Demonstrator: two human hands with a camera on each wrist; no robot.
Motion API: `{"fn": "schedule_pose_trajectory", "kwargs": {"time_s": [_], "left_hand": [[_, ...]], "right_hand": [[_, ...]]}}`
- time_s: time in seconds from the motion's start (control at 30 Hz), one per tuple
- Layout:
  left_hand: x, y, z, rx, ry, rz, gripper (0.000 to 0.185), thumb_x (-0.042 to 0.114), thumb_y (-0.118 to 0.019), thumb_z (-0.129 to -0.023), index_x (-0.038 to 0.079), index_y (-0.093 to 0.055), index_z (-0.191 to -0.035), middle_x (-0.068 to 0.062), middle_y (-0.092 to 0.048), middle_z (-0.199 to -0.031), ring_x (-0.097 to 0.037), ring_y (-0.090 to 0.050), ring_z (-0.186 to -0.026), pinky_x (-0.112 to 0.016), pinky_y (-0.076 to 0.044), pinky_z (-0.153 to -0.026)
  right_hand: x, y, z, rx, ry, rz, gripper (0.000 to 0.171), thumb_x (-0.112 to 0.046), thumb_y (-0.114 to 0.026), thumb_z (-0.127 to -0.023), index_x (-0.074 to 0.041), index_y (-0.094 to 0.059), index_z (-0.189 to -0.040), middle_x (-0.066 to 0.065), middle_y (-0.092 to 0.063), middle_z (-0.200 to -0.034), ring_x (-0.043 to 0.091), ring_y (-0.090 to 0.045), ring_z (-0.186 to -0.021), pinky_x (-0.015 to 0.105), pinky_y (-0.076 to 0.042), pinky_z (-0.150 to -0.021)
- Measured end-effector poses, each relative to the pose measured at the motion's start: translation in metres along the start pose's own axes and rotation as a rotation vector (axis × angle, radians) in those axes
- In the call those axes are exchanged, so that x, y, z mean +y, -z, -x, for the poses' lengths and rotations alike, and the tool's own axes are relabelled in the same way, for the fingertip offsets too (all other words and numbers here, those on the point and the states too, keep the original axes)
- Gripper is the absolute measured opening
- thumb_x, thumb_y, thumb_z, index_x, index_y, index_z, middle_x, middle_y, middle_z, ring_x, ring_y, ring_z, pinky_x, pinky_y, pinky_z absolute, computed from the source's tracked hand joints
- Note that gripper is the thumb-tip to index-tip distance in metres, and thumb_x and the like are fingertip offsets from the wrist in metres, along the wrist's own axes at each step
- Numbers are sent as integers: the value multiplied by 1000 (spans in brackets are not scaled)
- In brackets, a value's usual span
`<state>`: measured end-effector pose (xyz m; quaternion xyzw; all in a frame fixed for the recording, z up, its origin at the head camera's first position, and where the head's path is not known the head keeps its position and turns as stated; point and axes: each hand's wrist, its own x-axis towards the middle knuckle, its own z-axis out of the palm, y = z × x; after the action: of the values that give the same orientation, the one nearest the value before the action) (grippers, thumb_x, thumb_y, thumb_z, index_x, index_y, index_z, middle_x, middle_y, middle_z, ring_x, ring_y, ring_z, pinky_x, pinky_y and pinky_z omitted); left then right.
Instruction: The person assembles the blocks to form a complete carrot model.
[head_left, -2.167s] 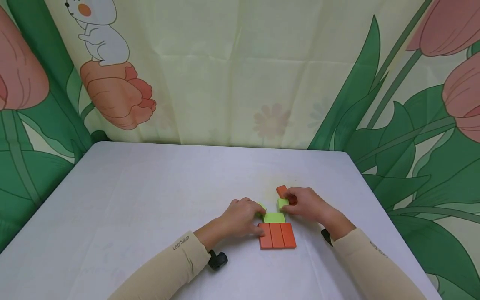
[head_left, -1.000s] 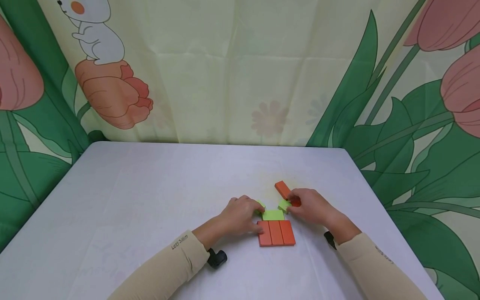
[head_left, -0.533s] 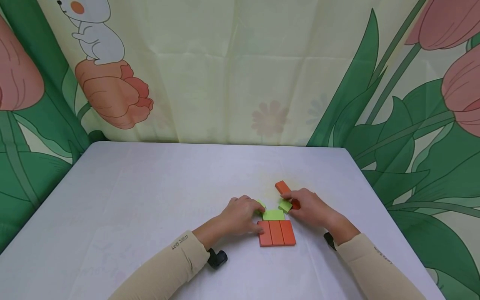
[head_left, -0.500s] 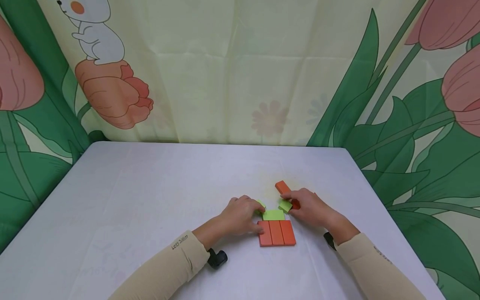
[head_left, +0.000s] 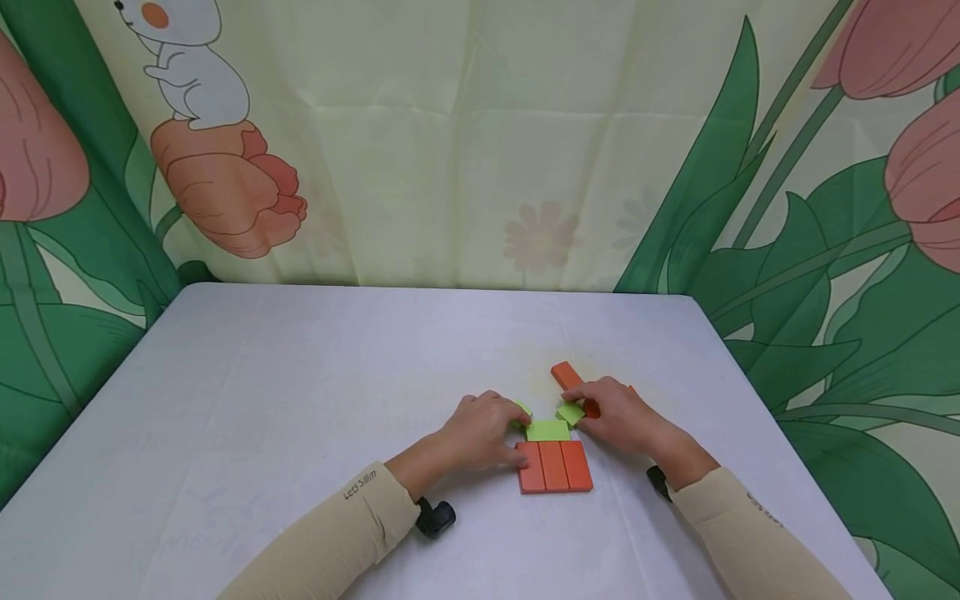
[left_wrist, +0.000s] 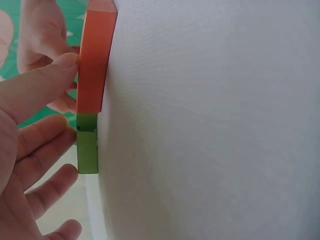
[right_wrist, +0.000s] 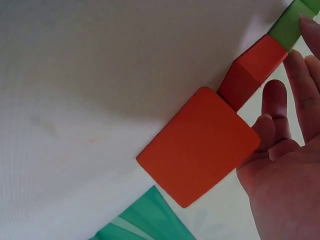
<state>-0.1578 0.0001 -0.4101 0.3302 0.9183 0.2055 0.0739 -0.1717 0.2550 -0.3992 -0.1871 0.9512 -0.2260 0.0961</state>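
Three orange domino-like blocks (head_left: 554, 467) lie side by side on the table, with a light green block (head_left: 547, 430) against their far edge. My left hand (head_left: 483, 432) rests its thumb on the leftmost orange block, its fingers by another green block (head_left: 521, 408), mostly hidden. In the left wrist view its fingers are fairly straight along the blocks' edges. My right hand (head_left: 618, 417) pinches a small tilted green block (head_left: 570, 413) at the right corner. Past that lies a slanted orange block (head_left: 566, 375). The right wrist view shows an orange block (right_wrist: 200, 147) beside the curled fingers.
The blocks lie on a white-covered table (head_left: 300, 375). A curtain (head_left: 465, 167) with tulips and a rabbit hangs behind its far edge. Dark wrist cameras (head_left: 437, 518) sit under both sleeves. An orange corner (head_left: 632, 388) shows behind the right hand.
The small green block has turned from square-on to tilted under my right hand, and the orange block beyond it slants and shows more. My left hand stays in place.
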Motion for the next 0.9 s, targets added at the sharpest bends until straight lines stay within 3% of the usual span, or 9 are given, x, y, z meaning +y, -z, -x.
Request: {"fn": "schedule_pose_trajectory", "kwargs": {"time_s": [0.23, 0.47, 0.9], "left_hand": [[0, 0, 0, -3, 6, 4, 48, 42, -83, -82, 19, -71, -122, 12, -67, -120, -18, -53, -119, -44, -41, -97], [1, 1, 0, -7, 8, 6, 48, 42, -83, -82, 19, -71, -122, 11, -67, -120, -18, -52, -119, -44, -41, -97], [1, 1, 0, -6, 6, 3, 49, 42, -83, -82, 18, -71, -123, 11, -67, -119, -17, -53, -118, -43, -41, -96]], "right_hand": [[4, 11, 7, 54, -37, -26, 33, -2, -68, -89, -13, -70, -120, 3, -64, -111, 29, -55, -107, 50, -47, -92], [12, 15, 16, 65, -75, -27, 40, -1, -65, -90, -1, -64, -130, 8, -66, -116, 32, -58, -111, 53, -49, -93], [4, 12, 20, 25, -109, -39, 38, 1, -64, -92, -1, -63, -129, 10, -66, -118, 30, -60, -107, 44, -54, -86]]}}
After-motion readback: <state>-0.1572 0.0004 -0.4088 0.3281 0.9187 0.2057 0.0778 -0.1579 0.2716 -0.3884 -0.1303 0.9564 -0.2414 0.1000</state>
